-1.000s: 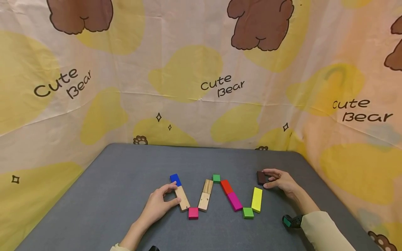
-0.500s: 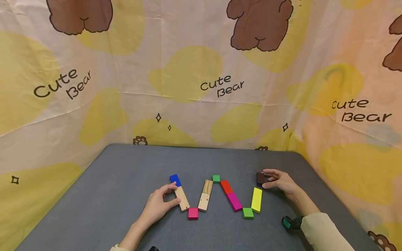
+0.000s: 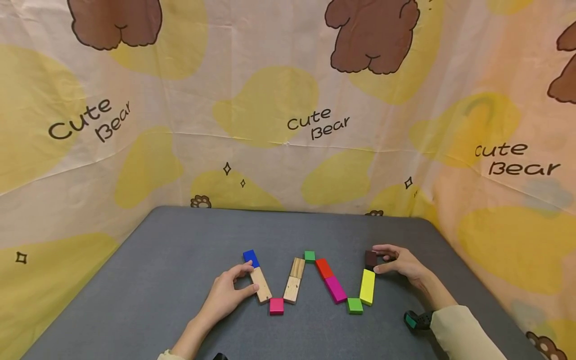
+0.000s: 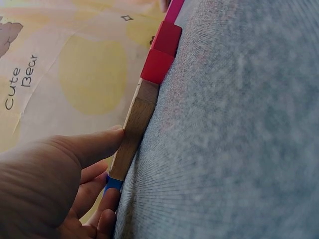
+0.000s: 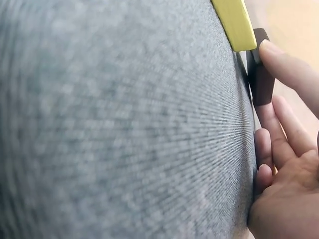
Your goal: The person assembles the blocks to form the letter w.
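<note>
My right hand (image 3: 402, 262) pinches a dark brown block (image 3: 370, 259) between thumb and fingers. In the head view the brown block lies at the far end of a long yellow block (image 3: 367, 287); the right wrist view shows the brown block (image 5: 260, 74) right by the yellow one (image 5: 235, 25). My left hand (image 3: 227, 295) rests with its thumb at a long plain wooden block (image 3: 261, 286) and its fingertips by a blue block (image 3: 251, 258). In the left wrist view the thumb touches the side of the wooden block (image 4: 132, 134), with the other fingers near the blue one (image 4: 113, 183).
Between the hands, a zigzag row runs on over the grey table (image 3: 202, 235): a pink-red block (image 3: 276, 306), two wooden blocks (image 3: 294, 280), a green block (image 3: 309, 256), a red one (image 3: 324, 268), a magenta one (image 3: 335, 290) and a second green one (image 3: 355, 306). A patterned cloth (image 3: 261, 100) hangs behind.
My right hand has slid the dark brown block slightly left and nearer, up to the far end of the yellow block. My left hand has stayed in place.
</note>
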### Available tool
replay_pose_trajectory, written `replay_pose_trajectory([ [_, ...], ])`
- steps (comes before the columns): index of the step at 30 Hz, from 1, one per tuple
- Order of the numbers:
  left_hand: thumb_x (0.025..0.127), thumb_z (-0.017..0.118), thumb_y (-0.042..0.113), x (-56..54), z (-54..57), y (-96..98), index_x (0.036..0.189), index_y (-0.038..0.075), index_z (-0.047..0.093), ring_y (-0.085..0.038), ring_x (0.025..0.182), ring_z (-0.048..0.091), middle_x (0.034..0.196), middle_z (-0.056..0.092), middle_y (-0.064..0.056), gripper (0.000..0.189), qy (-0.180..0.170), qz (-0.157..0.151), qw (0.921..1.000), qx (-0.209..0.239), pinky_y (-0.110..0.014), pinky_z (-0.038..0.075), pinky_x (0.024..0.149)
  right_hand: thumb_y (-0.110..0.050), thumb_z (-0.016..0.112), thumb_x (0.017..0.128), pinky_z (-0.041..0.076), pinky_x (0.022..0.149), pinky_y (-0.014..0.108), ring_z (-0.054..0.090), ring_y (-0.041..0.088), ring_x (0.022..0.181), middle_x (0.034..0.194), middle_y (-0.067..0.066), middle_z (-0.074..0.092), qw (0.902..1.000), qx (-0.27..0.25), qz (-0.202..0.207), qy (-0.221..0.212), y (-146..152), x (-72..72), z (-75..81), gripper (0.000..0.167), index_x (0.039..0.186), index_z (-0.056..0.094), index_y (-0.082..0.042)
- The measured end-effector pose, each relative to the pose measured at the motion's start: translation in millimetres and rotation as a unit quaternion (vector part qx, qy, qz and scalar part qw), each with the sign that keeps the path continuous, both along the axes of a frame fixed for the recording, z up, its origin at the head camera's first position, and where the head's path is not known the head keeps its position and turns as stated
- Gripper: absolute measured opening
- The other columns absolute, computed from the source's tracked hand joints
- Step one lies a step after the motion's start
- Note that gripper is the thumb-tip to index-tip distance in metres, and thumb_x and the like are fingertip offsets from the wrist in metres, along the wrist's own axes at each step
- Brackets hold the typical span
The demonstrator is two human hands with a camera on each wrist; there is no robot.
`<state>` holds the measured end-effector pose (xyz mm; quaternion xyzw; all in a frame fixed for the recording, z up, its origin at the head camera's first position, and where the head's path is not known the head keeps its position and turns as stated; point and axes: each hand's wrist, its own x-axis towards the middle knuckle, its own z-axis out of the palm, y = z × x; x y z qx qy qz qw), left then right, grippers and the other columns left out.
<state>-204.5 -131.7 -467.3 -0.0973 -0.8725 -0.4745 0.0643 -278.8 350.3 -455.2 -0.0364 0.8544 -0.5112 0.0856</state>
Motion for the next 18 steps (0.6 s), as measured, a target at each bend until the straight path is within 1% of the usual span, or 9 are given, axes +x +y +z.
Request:
replay_pose_trajectory([
  [3, 0.083, 0.082, 0.025, 0.2, 0.3, -0.1, 0.115, 0.012, 0.069, -0.028, 0.125, 0.053, 0.133, 0.061, -0.003, 0.037, 0.002, 0.001, 1.0, 0.0, -0.051, 0.043, 0.1, -0.02, 0.085, 0.078, 0.039, 0.098, 0.049, 0.043, 0.035, 0.123, 0.137, 0.016, 0.053, 0.9999, 0.005, 0.015, 0.003, 1.2, -0.7, -0.8, 0.068, 0.137, 0.056, -0.004],
  [7, 0.083, 0.082, 0.025, 0.4, 0.6, 0.1, 0.115, 0.012, 0.069, -0.028, 0.125, 0.053, 0.133, 0.061, -0.004, 0.037, 0.003, 0.001, 1.0, 0.0, -0.051, 0.042, 0.101, -0.022, 0.083, 0.081, 0.038, 0.099, 0.05, 0.043, 0.035, 0.123, 0.135, 0.016, 0.055, 0.9997, 0.004, 0.023, 0.005, 1.9, -0.2, -1.2, 0.064, 0.137, 0.056, -0.004],
  [9, 0.083, 0.081, 0.025, 0.3, 0.6, 0.2, 0.114, 0.011, 0.069, -0.028, 0.125, 0.053, 0.133, 0.061, -0.004, 0.037, 0.004, 0.001, 1.0, 0.0, -0.051, 0.042, 0.101, -0.023, 0.082, 0.083, 0.038, 0.099, 0.049, 0.044, 0.035, 0.123, 0.135, 0.016, 0.056, 0.9998, 0.004, 0.02, 0.007, 1.4, 0.1, -0.7, 0.062, 0.136, 0.057, -0.004],
  [13, 0.083, 0.081, 0.025, 0.2, 0.6, 0.2, 0.114, 0.011, 0.068, -0.028, 0.125, 0.052, 0.132, 0.061, -0.004, 0.037, 0.005, 0.001, 1.0, 0.0, -0.051, 0.042, 0.101, -0.028, 0.08, 0.084, 0.039, 0.097, 0.046, 0.046, 0.032, 0.12, 0.134, 0.015, 0.056, 0.9999, 0.008, 0.003, 0.009, -1.0, 0.0, -0.5, 0.057, 0.133, 0.061, -0.004],
  [18, 0.082, 0.082, 0.025, 0.4, 0.0, 0.5, 0.115, 0.011, 0.069, -0.028, 0.122, 0.055, 0.126, 0.065, -0.003, 0.038, 0.005, 0.005, 1.0, -0.004, -0.05, 0.044, 0.099, -0.026, 0.081, 0.083, 0.039, 0.097, 0.045, 0.047, 0.032, 0.118, 0.13, 0.014, 0.06, 0.9999, 0.009, -0.007, 0.012, -5.0, 1.4, -1.0, 0.055, 0.13, 0.062, -0.003],
])
